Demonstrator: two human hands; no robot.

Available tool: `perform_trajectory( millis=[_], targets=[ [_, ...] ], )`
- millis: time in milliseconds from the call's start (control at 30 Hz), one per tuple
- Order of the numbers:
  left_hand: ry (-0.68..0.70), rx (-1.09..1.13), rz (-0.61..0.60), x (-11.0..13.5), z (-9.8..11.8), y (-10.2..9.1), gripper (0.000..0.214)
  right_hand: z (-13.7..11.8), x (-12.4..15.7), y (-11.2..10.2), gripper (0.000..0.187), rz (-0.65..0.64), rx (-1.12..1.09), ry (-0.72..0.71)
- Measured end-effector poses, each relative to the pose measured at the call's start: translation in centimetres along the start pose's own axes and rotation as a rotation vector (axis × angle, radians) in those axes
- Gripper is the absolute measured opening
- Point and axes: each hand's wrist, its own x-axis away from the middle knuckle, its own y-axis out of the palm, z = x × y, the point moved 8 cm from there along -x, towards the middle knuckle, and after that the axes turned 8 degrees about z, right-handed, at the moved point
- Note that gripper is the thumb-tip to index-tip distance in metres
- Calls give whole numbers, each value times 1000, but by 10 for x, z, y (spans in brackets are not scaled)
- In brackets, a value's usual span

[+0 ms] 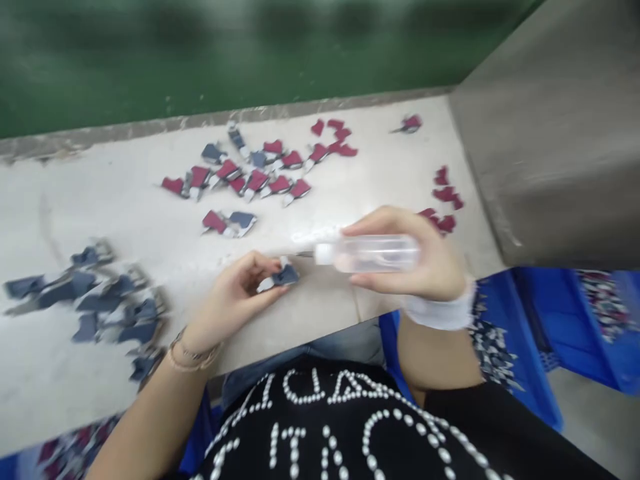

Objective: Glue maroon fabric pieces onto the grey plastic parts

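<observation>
My left hand (235,293) pinches a small dark-blue fabric piece (281,276) with a white tab, just above the pale table (60,373). My right hand (425,263) is wrapped around a clear plastic bottle (373,254) lying sideways. The bottle's thin nozzle points left at the blue piece, nearly touching it. A white band sits on my right wrist and a bracelet on my left.
Several red and blue fabric pieces (260,175) lie scattered at the table's middle back. A pile of blue pieces (107,300) lies at the left, small red ones (445,200) at the right. A grey box (555,133) stands right; blue bins (585,320) sit below it.
</observation>
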Motion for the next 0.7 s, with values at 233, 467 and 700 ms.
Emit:
perform_trajectory(
  millis=[233, 467, 700],
  targets=[
    [20, 247, -161, 6, 1, 21, 18, 45, -23, 41, 46, -82, 20, -7],
    [12, 293, 17, -2, -8, 15, 20, 55, -32, 54, 28, -50, 247, -45],
    [108, 260, -4, -6, -2, 24, 23, 64, -24, 51, 33, -76, 252, 12]
  ],
)
